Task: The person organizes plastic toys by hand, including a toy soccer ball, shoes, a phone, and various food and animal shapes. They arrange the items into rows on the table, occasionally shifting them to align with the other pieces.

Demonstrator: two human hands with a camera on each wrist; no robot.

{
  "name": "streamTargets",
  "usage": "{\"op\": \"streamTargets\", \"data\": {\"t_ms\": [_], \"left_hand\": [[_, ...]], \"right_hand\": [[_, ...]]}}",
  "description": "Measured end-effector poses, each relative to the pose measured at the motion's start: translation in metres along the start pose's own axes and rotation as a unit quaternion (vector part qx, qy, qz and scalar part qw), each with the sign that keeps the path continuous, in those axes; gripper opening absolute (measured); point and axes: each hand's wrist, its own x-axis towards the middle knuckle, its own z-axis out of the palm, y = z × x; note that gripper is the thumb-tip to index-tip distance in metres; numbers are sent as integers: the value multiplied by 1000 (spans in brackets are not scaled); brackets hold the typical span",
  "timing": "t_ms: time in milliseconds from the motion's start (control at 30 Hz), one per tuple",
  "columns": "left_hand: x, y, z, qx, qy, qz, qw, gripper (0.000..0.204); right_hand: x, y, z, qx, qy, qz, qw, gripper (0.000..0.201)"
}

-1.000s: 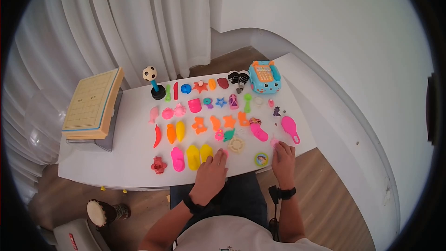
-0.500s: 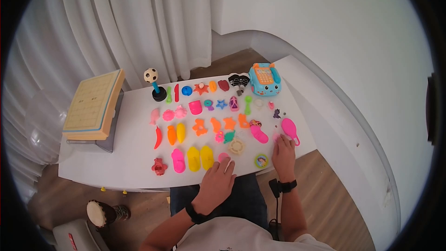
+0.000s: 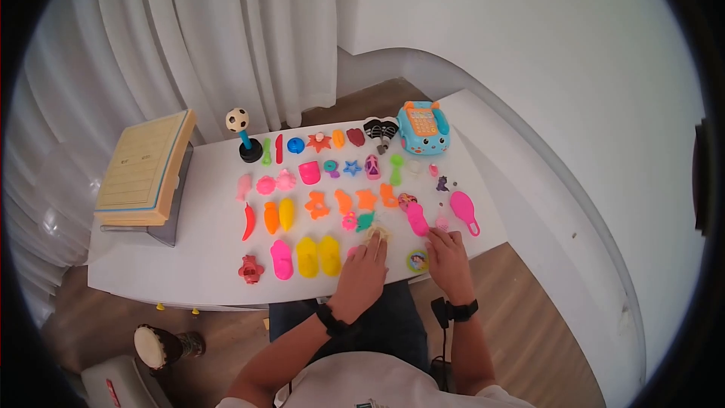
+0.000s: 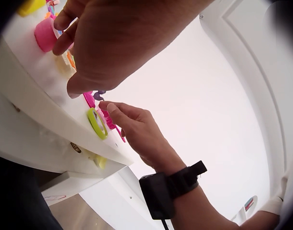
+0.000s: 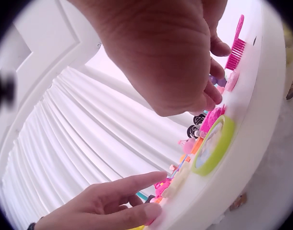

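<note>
My left hand [image 3: 363, 274] reaches over the table with its fingers extended, fingertips overlapping a cream round toy piece [image 3: 380, 233] in the head view. A pink cylinder-shaped toy [image 4: 44, 34] stands beside those fingers in the left wrist view. Lightly bent, the fingers of my right hand [image 3: 451, 263] are right at the lower end of a bright pink sock-shaped toy [image 3: 418, 221]. A green-rimmed round toy [image 5: 214, 145] with a picture lies between the hands, near the front edge. Beyond the right fingertips are a pale pink piece [image 3: 442, 222] and a pink hairbrush [image 3: 464, 210].
Small toys lie in rows, among them yellow slipper shapes [image 3: 307, 256], a red chili [image 3: 249, 221] and orange shapes [image 3: 366, 199]. A toy telephone [image 3: 424, 128] and a football on a stand [image 3: 238, 121] are at the back. A board-game box [image 3: 143, 168] stands left.
My left hand has moved forward from the pink round toy onto the cream piece. The right hand has shifted left, from the pale pink piece to the sock-shaped toy. The head view has shifted slightly.
</note>
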Motion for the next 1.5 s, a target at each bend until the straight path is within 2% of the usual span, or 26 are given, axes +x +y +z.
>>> {"op": "streamTargets", "data": {"t_ms": [133, 200, 400, 533, 633, 700, 733, 800, 900, 1033, 1233, 1333, 1500], "left_hand": [[3, 5, 6, 2, -3, 5, 1000, 62], [0, 13, 4, 49, -28, 1, 998, 60], [-6, 26, 7, 116, -8, 28, 993, 59], [-4, 37, 8, 85, -7, 16, 996, 60], [0, 40, 7, 70, -14, 5, 997, 62], [-1, 40, 7, 49, -4, 0, 999, 65], [-2, 39, 7, 50, -4, -1, 999, 65], [-3, 40, 5, 41, 7, -9, 999, 67], [-5, 40, 6, 25, 25, -17, 999, 67], [-5, 44, -2, 22, 8, -15, 1000, 65], [-10, 42, -20, 9, 1, -1, 1000, 58], [-16, 38, -28, 10, 6, -4, 1000, 56], [-22, 36, -36, -2, 0, -9, 1000, 53]], "right_hand": [[7, -5, 1, -2, 21, -28, 999, 31], [10, -3, 6, -11, -9, -23, 1000, 33], [1, -8, -4, 16, -26, -23, 999, 30], [-9, -18, -12, 46, -65, 3, 997, 33], [-13, -19, -11, 59, -58, -24, 996, 32], [-16, -21, -11, 66, -6, -24, 997, 34], [-19, -26, -13, 68, -6, -25, 997, 34], [-25, -38, -19, 62, 19, 12, 998, 39], [-35, -41, -14, 56, 14, 28, 998, 44], [-41, -31, -3, 62, 14, 28, 998, 45], [-37, -12, -1, 106, 58, 19, 992, 41], [-26, 4, -6, 79, 98, 55, 991, 44], [-6, 11, -2, 67, 105, 6, 992, 57]]}}
